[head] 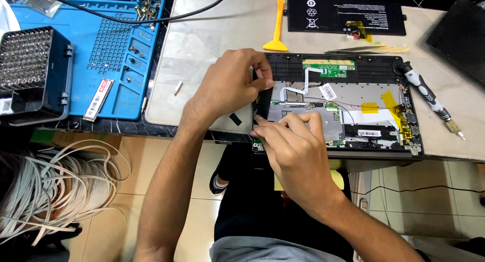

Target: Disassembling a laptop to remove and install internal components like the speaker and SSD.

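The left hand [233, 85] is pinching the upper end of a narrow black strip [262, 101] between thumb and forefinger, and the right hand [295, 148] is pressing its fingertips [258, 121] together on the lower end of the same strip. This strip is standing along the left edge of the opened laptop base [337, 106], with its long axis running from the far side toward the person, so both hands are sitting directly on it, the left one at the far end and the right one at the near end. The laptop base is lying at the near edge of the counter [212, 50], slightly over it. Inside it a white ribbon cable [302, 85] and yellow tape [389, 101] are showing. A yellow pry tool [277, 27] and a flat black battery [344, 13] are lying behind it, a screwdriver [427, 94] is lying at its right side, and a blue work mat [108, 50] is covering the left part of the counter.
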